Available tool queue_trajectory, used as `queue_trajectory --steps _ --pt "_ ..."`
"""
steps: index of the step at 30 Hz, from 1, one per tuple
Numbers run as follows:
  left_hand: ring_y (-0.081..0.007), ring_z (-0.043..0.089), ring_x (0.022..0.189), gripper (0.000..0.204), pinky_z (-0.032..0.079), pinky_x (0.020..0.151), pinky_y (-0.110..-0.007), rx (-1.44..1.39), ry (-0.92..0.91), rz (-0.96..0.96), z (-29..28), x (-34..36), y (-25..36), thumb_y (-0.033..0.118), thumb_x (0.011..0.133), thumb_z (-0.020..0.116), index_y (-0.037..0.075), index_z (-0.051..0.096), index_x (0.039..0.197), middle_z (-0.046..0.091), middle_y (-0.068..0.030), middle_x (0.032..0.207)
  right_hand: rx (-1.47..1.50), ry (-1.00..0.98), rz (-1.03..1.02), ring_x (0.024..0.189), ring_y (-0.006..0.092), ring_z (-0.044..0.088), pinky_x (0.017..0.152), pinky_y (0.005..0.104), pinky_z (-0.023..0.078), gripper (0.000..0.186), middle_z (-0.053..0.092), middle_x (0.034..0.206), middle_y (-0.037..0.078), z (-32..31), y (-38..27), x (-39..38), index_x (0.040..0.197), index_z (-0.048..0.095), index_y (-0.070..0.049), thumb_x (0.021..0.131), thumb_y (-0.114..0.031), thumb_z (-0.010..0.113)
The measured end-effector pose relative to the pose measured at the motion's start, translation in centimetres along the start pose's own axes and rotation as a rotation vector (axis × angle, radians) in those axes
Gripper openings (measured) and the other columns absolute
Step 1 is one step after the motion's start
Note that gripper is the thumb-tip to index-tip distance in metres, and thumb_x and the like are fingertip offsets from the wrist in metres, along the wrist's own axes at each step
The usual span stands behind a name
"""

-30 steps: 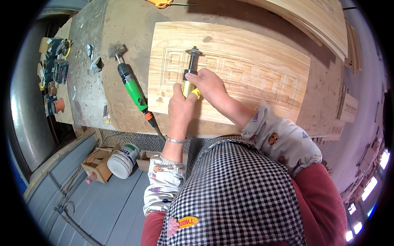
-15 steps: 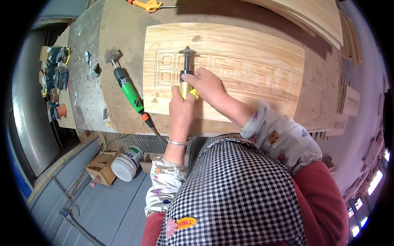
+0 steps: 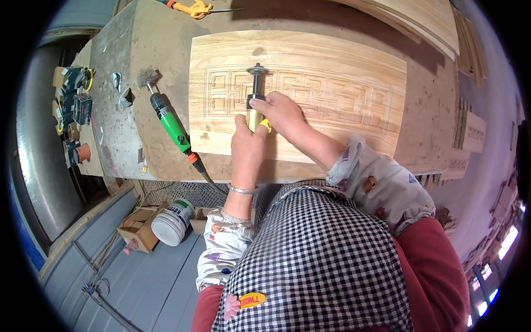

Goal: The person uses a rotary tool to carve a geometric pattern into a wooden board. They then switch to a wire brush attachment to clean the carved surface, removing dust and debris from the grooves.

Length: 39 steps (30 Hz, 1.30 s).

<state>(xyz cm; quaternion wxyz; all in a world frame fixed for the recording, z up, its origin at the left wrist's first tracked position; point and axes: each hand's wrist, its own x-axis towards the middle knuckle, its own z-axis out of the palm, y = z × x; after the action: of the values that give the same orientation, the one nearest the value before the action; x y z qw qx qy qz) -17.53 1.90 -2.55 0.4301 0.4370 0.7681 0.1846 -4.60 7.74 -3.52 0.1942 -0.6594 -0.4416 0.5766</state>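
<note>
A yellow-and-black power tool (image 3: 257, 83) with a dark disc at its tip lies lengthways over a pale wooden board (image 3: 354, 55) carved with rectangular fretwork. My left hand (image 3: 247, 146) is closed round the tool's yellow body from below, a silver bangle at its wrist. My right hand (image 3: 282, 113) grips the same tool from the right, its thumb across the black collar. Left of the board, a green-and-black rotary tool (image 3: 175, 128) with a grey bristle brush (image 3: 148, 77) and a hose lies on the brown worktop (image 3: 431, 116).
Yellow-orange tool (image 3: 199, 9) at the top edge. Stacked boards (image 3: 420, 16) at back right. Several boxes and small items (image 3: 72, 94) on the left end, near grey scraps (image 3: 125, 97). Below the bench, a white bucket (image 3: 168, 227) and a wooden box (image 3: 133, 227).
The bench and board appear slightly further left in the view than a second ago. Both hands keep their grip on the tool, which stays over the board's carved part.
</note>
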Motion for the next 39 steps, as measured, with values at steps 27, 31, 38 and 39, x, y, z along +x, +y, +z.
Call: queue_trajectory --steps 27,31,38,39 --pt "-0.0516 0.067 0.080 0.041 0.050 0.072 -0.056 0.071 -0.131 0.003 3.7 -2.9 3.4 0.026 0.091 0.065 -0.002 0.048 0.115 0.068 -0.0342 0.085 0.143 0.102 0.046 0.068 0.0176 0.058 0.063 0.0360 0.048 0.048 0.064 0.075 0.008 -4.5 3.5 -2.8 0.086 0.067 0.000 0.093 -0.047 0.075" --pt "-0.0312 0.064 0.062 0.031 0.049 0.058 -0.043 0.026 -0.077 0.024 4.1 -2.2 2.3 0.020 0.091 0.063 0.000 0.048 0.110 0.065 -0.0211 0.074 0.074 0.085 0.016 0.076 0.0314 0.070 0.071 0.0434 0.053 0.056 0.071 0.080 0.018 -4.6 2.7 -2.5 0.090 0.070 0.002 0.091 -0.054 0.073" --pt "-0.0499 0.068 0.078 0.040 0.051 0.071 -0.054 0.009 -0.131 -0.044 4.4 -2.7 3.1 0.026 0.091 0.065 -0.002 0.047 0.114 0.068 -0.0350 0.085 0.035 0.076 0.039 0.080 0.0328 0.071 0.074 0.0433 0.054 0.058 0.072 0.082 0.019 -5.1 3.3 -2.2 0.093 0.071 0.003 0.089 -0.055 0.073" --pt "-0.0502 0.068 0.079 0.040 0.051 0.071 -0.054 0.017 -0.132 -0.049 4.4 -2.8 3.5 0.026 0.091 0.065 -0.002 0.047 0.114 0.068 -0.0351 0.085 0.045 0.075 0.037 0.080 0.0331 0.071 0.074 0.0436 0.054 0.058 0.072 0.082 0.019 -5.3 3.4 -2.3 0.093 0.071 0.003 0.089 -0.055 0.073"
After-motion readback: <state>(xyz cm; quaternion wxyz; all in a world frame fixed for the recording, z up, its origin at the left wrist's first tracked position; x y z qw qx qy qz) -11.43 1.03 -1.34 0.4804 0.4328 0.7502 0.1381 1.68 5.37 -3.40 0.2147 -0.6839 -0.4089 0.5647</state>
